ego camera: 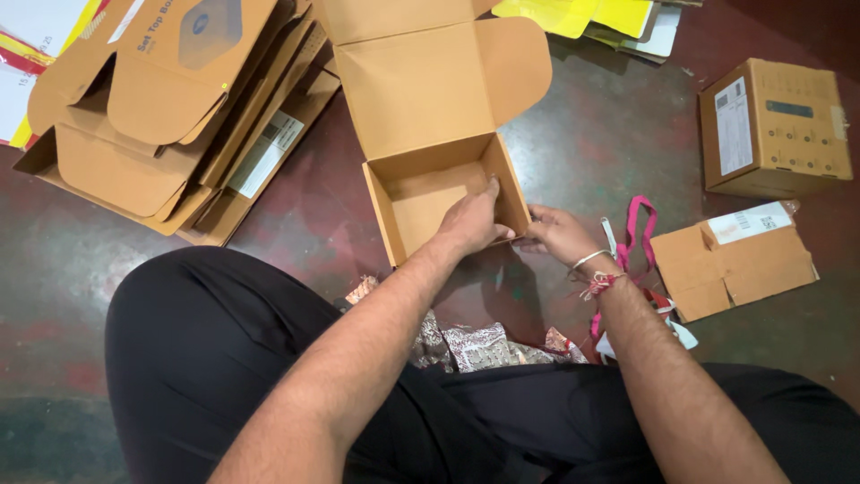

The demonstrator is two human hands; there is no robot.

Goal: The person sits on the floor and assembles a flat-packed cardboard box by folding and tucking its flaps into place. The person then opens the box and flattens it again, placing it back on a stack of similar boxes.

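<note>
While you sit on the floor (582, 134), the open cardboard box (430, 193) lies just ahead of your knees, its lid (421, 81) folded back and away from you with rounded side flaps spread. Your left hand (473, 220) rests over the box's near right corner, fingers reaching down inside against the right wall and the thumb outside it, so the grip pinches that wall. Your right hand (557, 235) sits just beside the same corner on the outside, fingertips touching the box's right side; you cannot tell from here whether that grip is curled shut or spread, since the fingers are partly hidden behind the left hand. A metal bangle (587, 261) and red threads ring your right wrist.

Near that wrist a pink strap (638, 229) lies on the floor, and beside it a flattened carton (735, 260) with a white label. Farther right stands a closed box (775, 125), also labelled. To the left of the open box lies a stack of flat unfolded cartons (170, 108). Yellow sheets (573, 13) lie at the top edge. Between your legs, patterned wrapping (475, 345) shows on the floor.
</note>
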